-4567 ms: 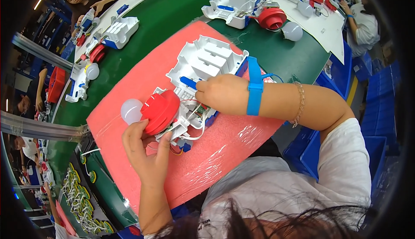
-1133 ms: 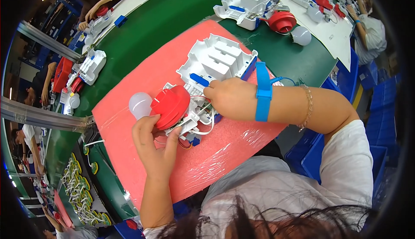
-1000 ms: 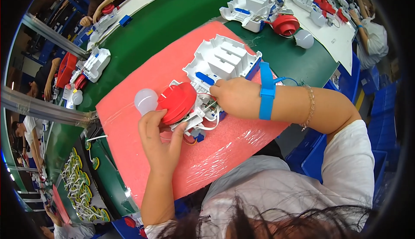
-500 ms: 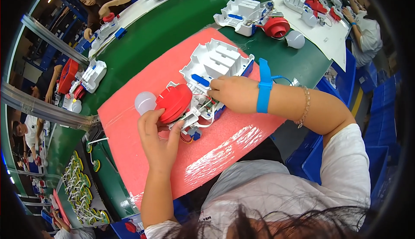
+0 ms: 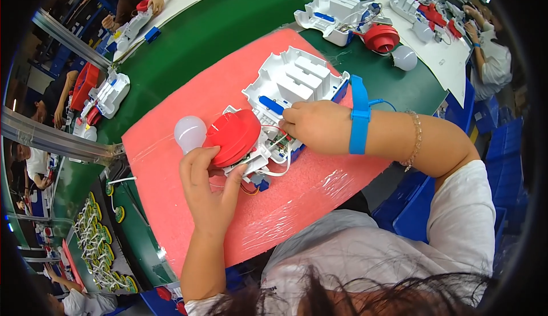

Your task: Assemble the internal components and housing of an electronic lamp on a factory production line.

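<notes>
An opened white plastic housing [image 5: 288, 76] with a blue strip inside lies on the pink foam mat [image 5: 188, 105]. Attached at its near end are a red round horn-shaped part [image 5: 235, 136] and a white frosted dome [image 5: 190, 134]. My left hand [image 5: 206, 196] is closed around the near edge of this end, fingers on the red part and thumb by a white bracket. My right hand [image 5: 319, 126] has its fingers bent together over the wires beside a small green circuit board [image 5: 283, 140]; its fingertips hide whatever they pinch. A blue wrist strap [image 5: 359, 116] circles my right wrist.
Similar half-assembled units [image 5: 337, 16] stand on the green bench at the far right, others at the far left. Small round boards with white wires [image 5: 94, 242] lie in a dark tray at left. A metal frame bar [image 5: 63, 139] crosses the left side. Co-workers sit around.
My view has shifted slightly, so the bench sits a little differently. Both hands keep nearly the same places on the unit. The co-worker at the far left has moved both hands.
</notes>
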The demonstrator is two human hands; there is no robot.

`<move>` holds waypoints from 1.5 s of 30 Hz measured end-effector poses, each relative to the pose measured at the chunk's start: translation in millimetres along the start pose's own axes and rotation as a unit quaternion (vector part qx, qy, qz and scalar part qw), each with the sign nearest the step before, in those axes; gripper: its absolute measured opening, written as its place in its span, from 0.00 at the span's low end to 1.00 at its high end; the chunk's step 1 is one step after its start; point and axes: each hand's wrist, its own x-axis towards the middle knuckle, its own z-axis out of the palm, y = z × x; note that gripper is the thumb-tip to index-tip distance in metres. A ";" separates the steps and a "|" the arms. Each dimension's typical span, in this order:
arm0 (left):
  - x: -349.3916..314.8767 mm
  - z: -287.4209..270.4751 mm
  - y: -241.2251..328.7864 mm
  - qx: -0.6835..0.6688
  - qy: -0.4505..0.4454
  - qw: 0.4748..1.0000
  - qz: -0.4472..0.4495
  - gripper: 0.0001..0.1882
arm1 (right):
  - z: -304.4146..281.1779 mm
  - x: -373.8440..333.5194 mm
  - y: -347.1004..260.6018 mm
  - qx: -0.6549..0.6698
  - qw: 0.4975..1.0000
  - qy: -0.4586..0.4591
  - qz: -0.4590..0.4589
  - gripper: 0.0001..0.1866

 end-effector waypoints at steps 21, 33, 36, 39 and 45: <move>-0.1 -53.3 2.6 -0.040 -0.060 0.993 -0.098 0.23 | 13.6 -29.0 -39.7 0.017 0.964 0.212 -0.158 0.13; 4.3 -187.0 -205.5 0.414 0.228 0.870 -0.141 0.16 | 32.8 -5.3 -50.9 0.068 0.932 0.269 -0.232 0.12; 8.4 -206.2 -243.1 0.552 0.187 0.781 -0.223 0.21 | 34.3 -3.5 -50.3 0.069 0.930 0.268 -0.243 0.11; 18.1 -193.8 -244.1 0.609 0.130 0.702 -0.345 0.28 | 39.8 -2.8 -50.5 0.054 0.937 0.256 -0.231 0.12; 14.2 -203.1 -233.6 0.519 0.042 0.772 -0.365 0.38 | 34.1 -3.6 -52.1 0.054 0.936 0.259 -0.231 0.11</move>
